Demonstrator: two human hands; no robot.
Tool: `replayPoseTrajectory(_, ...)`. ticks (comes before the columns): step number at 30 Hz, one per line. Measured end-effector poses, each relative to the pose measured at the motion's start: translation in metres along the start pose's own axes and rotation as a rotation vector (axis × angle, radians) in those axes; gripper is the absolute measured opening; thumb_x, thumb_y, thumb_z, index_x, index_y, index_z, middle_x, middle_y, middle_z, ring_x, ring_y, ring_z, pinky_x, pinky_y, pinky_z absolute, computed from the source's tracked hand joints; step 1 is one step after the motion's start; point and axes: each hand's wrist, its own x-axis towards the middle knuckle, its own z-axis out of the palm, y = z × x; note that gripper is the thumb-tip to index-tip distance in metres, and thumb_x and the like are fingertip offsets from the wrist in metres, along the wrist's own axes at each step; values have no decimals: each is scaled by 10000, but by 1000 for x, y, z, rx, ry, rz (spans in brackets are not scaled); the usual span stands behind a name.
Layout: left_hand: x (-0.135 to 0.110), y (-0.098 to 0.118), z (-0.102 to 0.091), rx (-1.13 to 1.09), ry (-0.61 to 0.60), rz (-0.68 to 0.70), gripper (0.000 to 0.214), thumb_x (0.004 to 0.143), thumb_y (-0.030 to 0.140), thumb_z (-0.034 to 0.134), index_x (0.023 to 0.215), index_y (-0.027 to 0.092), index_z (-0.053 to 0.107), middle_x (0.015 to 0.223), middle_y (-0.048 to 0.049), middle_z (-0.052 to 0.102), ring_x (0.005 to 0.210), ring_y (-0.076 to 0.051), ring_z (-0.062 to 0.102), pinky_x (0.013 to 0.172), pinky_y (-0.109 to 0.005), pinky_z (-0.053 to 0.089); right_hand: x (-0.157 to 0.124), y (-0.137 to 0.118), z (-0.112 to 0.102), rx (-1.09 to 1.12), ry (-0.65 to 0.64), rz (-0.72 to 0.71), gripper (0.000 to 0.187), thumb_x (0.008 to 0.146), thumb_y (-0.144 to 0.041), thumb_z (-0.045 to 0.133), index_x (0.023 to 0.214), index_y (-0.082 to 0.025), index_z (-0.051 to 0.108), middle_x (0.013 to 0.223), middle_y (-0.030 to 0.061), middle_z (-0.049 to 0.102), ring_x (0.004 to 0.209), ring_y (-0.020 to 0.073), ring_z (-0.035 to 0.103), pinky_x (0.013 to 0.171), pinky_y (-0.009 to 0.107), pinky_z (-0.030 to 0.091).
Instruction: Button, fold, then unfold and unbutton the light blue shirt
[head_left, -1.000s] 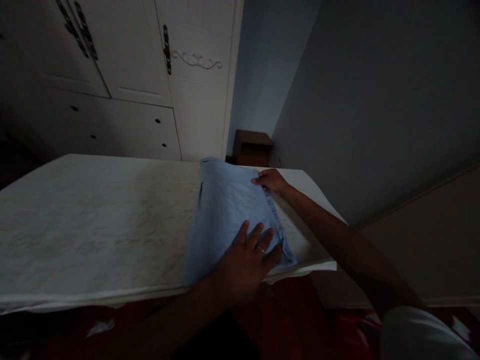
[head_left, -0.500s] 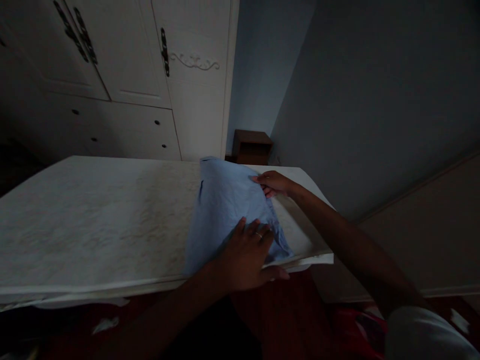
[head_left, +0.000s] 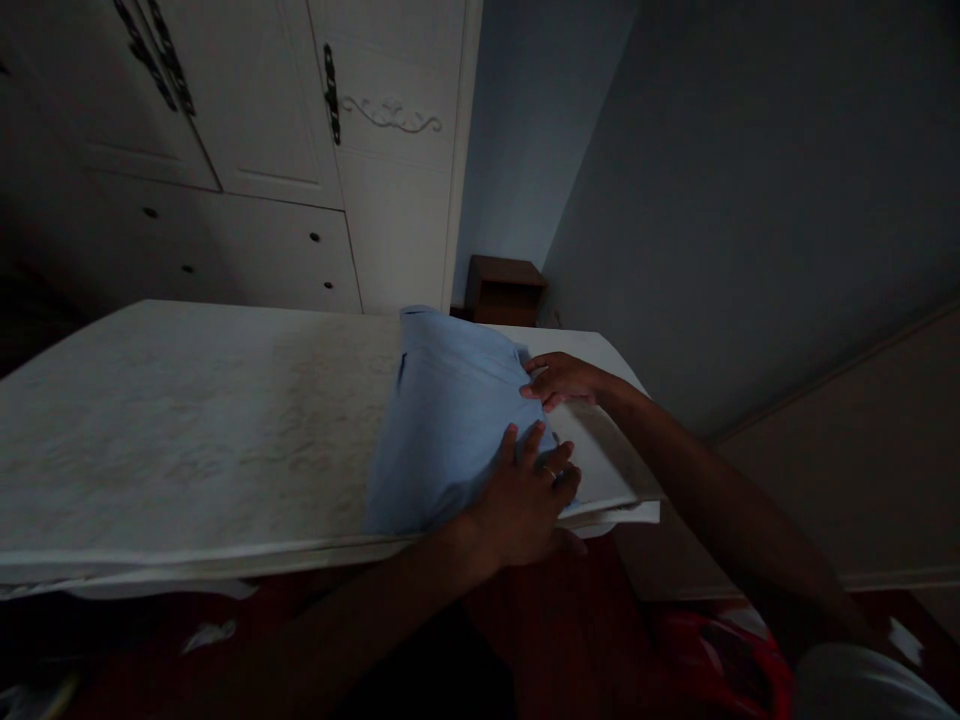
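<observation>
Dim, underexposed room: weak, soft light picks out the pale worktop [head_left: 187, 430] and white wardrobe [head_left: 262, 110], while the floor [head_left: 592, 630] beneath falls to near-black. The left hand [head_left: 525, 505] and right hand [head_left: 568, 380] read as dark shapes against the light-blue cloth [head_left: 442, 420]. Wide-angle distortion bends lines at the edges; detail is soft, grainy.

The white table [head_left: 187, 430] carried a folded light blue cloth [head_left: 442, 420], which lay flat on the top and ran from the far edge to the near edge. Left of the cloth, the tabletop spread wide, pale and faintly mottled in the dim light. Right of the cloth, only a narrow strip of top showed before the table's corner. Just right of the cloth's near end, a thin pale layer [head_left: 634, 515] stuck out beneath the table's front edge.
</observation>
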Motion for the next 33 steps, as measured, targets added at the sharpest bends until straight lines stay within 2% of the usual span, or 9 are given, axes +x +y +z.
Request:
replayPoseTrajectory(4,1,3,-6,3,-64,-9,842,819,749,399,1435,175,404,1537,-120,289,1411,-468,92,1071,-707,90,12,4,3,-99,93,-24,655,694,-158,787,1265,-96,474,804,70,675,624,164,633,616,325,577)
replayPoseTrajectory(8,3,6,-3,57,-86,-5,860,808,727,455,1452,161,382,1552,-112,254,1409,-482,55,1080,-705,70,23,0,11,-418,451,-273,615,813,-311,679,1342,-102,446,1176,184,616,938,253,648,871,428,531)
replayPoseTrajectory(10,3,7,0,68,-85,-16,849,803,717,476,1457,184,379,1555,-99,254,1407,-487,48,1080,-709,63,28,-4,19,-581,571,-476,582,877,-388,574,1370,-111,438,1327,195,522,1160,293,556,1013,463,438)
replayPoseTrajectory(14,4,10,4,78,-81,-50,790,821,674,500,1467,240,368,1553,-69,268,1409,-480,61,1092,-699,62,44,-12,42,-802,538,-726,712,935,-585,343,1453,-98,345,1517,183,296,1426,298,235,1163,478,218)
replayPoseTrajectory(17,5,10,6,78,-59,-59,720,849,645,487,1455,269,388,1551,-49,278,1409,-468,94,1101,-684,78,66,-11,53,-880,466,-621,875,910,-682,259,1477,-16,272,1559,207,163,1461,301,97,1191,441,129)
replayPoseTrajectory(21,5,10,15,99,7,-58,723,829,668,497,1424,263,432,1511,-72,351,1402,-471,131,1098,-679,106,94,1,50,-878,388,-435,906,910,-690,196,1482,11,237,1544,220,204,1449,309,155,1188,437,140)
replayPoseTrajectory(26,-4,17,26,147,125,-77,722,868,623,467,1420,158,432,1473,-146,388,1378,-459,232,1103,-640,168,103,10,44,-824,402,-431,855,917,-679,203,1496,-51,242,1547,175,230,1444,285,193,1190,433,141)
replayPoseTrajectory(31,-47,23,10,81,441,89,393,968,286,389,1290,114,533,1427,-118,456,1347,-275,370,1123,-413,289,100,11,45,-766,433,-439,846,902,-709,217,1483,-100,307,1532,138,292,1426,271,255,1190,422,162)
replayPoseTrajectory(33,-75,20,-1,-17,594,46,286,940,211,446,1175,126,585,1289,-91,574,1226,-222,484,1037,-347,389,100,12,45,-752,446,-453,848,894,-724,221,1478,-119,326,1525,127,313,1419,269,272,1188,420,173)
